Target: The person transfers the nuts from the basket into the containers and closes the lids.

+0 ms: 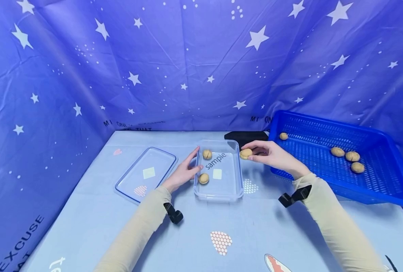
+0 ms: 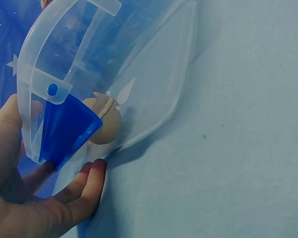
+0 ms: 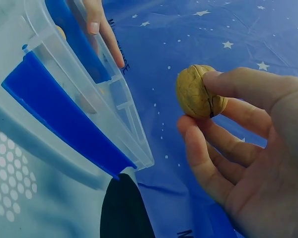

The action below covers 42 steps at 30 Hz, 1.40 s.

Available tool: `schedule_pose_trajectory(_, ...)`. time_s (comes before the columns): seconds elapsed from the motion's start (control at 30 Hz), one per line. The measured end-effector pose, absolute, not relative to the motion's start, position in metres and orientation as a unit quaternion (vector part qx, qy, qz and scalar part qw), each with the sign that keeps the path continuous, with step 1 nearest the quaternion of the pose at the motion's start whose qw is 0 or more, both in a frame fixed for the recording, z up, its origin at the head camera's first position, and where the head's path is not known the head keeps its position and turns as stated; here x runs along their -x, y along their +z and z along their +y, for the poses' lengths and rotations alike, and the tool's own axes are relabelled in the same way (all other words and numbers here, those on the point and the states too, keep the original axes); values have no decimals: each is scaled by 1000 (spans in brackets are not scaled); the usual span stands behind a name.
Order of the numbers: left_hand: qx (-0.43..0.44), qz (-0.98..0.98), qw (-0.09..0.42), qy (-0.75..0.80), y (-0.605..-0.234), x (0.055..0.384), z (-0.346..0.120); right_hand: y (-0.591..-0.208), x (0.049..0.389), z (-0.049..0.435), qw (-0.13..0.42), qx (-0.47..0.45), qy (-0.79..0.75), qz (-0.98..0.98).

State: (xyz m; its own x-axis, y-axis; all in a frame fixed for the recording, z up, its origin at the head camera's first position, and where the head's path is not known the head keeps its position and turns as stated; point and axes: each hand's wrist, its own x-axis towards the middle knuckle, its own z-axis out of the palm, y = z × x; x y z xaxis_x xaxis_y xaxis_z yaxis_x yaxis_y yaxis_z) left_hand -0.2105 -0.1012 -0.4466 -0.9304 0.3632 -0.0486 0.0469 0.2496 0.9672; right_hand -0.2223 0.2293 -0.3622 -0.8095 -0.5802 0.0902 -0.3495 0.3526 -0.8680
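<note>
A clear plastic food container [image 1: 226, 189] stands on the table with two walnuts in it, one walnut [image 1: 207, 154] toward the back and another walnut [image 1: 203, 178] nearer the front, both by its left wall. My left hand [image 1: 182, 174] grips that left wall, thumb over the rim and fingers along the outside. Blue clips show on the container's sides in both wrist views. Just outside the right rim, my right hand [image 1: 279, 156] pinches a walnut [image 3: 193, 94] between thumb and fingers, held up off the table.
To the left lies the container's blue-edged lid [image 1: 128, 180]. A blue perforated basket [image 1: 310, 151] with several walnuts stands at the right. Behind the right hand sits a black object [image 1: 237, 136]. Starry blue cloth [image 1: 188, 68] walls in the back and sides of the table.
</note>
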Motion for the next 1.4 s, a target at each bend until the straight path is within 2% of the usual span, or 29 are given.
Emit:
schedule_pose_trajectory(0.2, -139, 775, 143, 600, -442, 210, -102, -364, 222, 220, 119, 283, -493, 814)
schedule_pose_trajectory(0.5, -148, 768, 145, 606, -414, 194, -99, -375, 225, 203, 135, 315, -489, 802)
schedule_pose_trajectory(1.0, -150, 771, 147, 601, -413, 194, -100, -391, 232, 175, 123, 320, -456, 821)
schedule_pose_trajectory(1.4, -132, 777, 146, 598, -413, 193, -99, -406, 235, 168, 85, 338, -413, 841)
